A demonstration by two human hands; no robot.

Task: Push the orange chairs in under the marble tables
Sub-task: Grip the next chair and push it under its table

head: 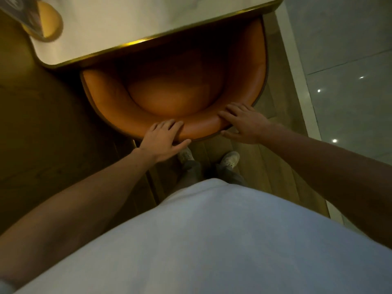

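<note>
gripping the orange chair [174, 96] by its curved padded rim, left hand [164, 142] and right hand [241, 124].

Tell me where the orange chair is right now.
In the head view, the orange chair sits at centre, its seat partly under the marble table, with the left hand and right hand holding its backrest.

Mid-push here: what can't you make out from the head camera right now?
Head view:
- The orange chair legs: hidden beneath its own seat.
- Seat front: covered by the marble table, so how far in is unclear.
- Item at the table's top-left corner: blurred and cut off by the frame edge.
</note>
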